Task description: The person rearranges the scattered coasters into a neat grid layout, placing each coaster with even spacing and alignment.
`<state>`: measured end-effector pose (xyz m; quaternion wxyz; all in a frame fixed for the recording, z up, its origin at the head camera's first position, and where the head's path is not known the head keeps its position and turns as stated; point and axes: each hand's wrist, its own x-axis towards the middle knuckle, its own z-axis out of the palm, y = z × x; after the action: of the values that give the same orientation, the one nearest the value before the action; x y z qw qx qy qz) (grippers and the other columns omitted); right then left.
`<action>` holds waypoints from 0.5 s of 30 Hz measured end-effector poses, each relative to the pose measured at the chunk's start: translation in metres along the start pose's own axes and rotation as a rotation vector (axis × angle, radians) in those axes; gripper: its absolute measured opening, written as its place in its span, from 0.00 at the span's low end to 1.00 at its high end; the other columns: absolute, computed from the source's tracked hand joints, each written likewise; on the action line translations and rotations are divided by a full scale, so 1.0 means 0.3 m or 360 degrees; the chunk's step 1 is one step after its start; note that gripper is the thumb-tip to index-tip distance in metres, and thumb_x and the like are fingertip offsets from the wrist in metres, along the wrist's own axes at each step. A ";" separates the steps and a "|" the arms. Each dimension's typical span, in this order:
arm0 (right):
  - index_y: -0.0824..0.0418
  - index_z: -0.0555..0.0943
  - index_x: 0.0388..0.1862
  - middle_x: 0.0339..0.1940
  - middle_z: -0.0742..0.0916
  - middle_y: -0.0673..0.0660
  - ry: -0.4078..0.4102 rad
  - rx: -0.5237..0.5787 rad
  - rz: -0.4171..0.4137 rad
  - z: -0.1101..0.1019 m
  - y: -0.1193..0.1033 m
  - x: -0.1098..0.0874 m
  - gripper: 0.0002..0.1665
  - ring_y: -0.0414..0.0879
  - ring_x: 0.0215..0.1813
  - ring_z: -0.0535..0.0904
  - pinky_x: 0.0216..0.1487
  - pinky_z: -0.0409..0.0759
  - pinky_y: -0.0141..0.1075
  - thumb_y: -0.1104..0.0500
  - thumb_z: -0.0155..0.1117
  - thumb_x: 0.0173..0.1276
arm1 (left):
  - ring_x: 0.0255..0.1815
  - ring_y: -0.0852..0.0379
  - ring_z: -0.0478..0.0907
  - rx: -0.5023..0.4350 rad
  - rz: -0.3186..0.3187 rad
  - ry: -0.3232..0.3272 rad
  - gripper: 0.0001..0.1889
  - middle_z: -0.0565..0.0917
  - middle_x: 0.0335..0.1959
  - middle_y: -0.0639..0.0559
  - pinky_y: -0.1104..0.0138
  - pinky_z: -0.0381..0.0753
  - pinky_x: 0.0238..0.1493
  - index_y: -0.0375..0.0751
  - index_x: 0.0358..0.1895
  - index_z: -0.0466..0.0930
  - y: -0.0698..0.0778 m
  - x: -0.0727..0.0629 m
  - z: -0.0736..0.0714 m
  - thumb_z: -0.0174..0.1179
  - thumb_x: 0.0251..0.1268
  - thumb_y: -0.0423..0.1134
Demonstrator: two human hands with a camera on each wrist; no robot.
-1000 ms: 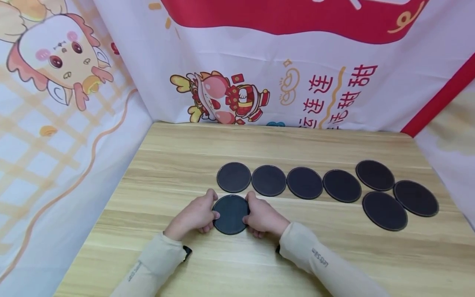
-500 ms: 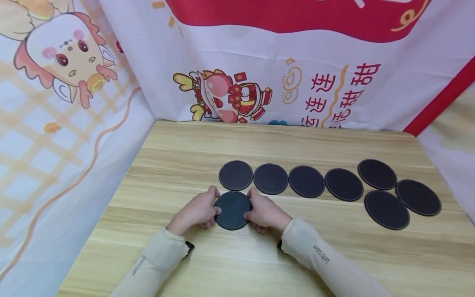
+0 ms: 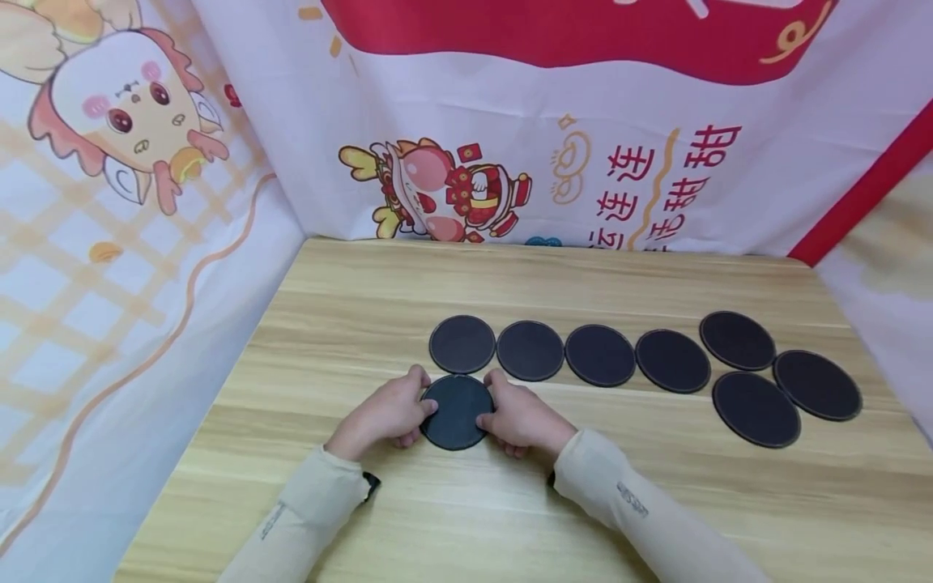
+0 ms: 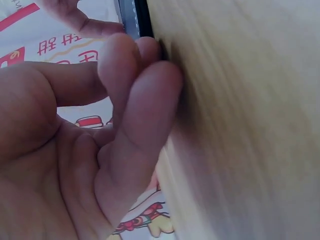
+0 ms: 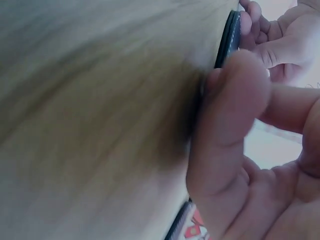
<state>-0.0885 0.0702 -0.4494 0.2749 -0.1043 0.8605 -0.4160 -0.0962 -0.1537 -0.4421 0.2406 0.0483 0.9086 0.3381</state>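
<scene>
A round black coaster with a stitched rim lies between both hands in the head view. My left hand grips its left edge, thumb on the top face and fingers curled at the side. From the right, my right hand pinches the opposite edge the same way. The coaster's far rim meets the near rim of another black coaster, the leftmost of a row. Seen edge-on in the right wrist view, the held coaster shows layered dark edges and pale stitching; fingers partly hide it.
To the right, the row goes on with more black coasters set side by side. Several others form a cluster at the right of the wooden table. A printed cloth hangs along the table's back edge.
Both hands have slid the coaster a little away from the body, closing the gap to the row's leftmost coaster. Over the last half second it has stayed nearly still.
</scene>
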 end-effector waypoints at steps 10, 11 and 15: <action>0.62 0.73 0.63 0.18 0.82 0.58 0.0046 -0.0116 -0.0073 -0.156 0.089 -0.123 0.22 0.47 0.15 0.74 0.19 0.73 0.37 0.56 0.63 0.75 | 0.25 0.54 0.75 0.0251 0.0379 0.0332 0.15 0.78 0.25 0.53 0.59 0.75 0.28 0.43 0.58 0.77 0.140 0.028 -0.036 0.58 0.76 0.45; 0.62 0.76 0.58 0.19 0.82 0.59 0.0054 -0.0125 -0.0082 -0.178 0.104 -0.139 0.17 0.47 0.16 0.74 0.19 0.73 0.38 0.56 0.62 0.76 | 0.26 0.55 0.75 0.0227 0.0430 0.0328 0.13 0.78 0.26 0.55 0.60 0.75 0.30 0.43 0.55 0.78 0.163 0.033 -0.033 0.58 0.76 0.45; 0.61 0.80 0.42 0.22 0.82 0.59 0.0146 -0.0098 -0.0103 -0.277 0.186 -0.227 0.08 0.47 0.18 0.76 0.21 0.75 0.39 0.57 0.61 0.76 | 0.27 0.59 0.76 0.0164 0.0623 0.0205 0.08 0.79 0.26 0.59 0.61 0.76 0.32 0.46 0.49 0.81 0.278 0.061 0.009 0.58 0.76 0.44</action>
<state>-0.0759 0.1881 -0.4244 0.2182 -0.1212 0.8808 -0.4024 -0.1173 -0.0836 -0.3982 0.1088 0.2145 0.9115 0.3337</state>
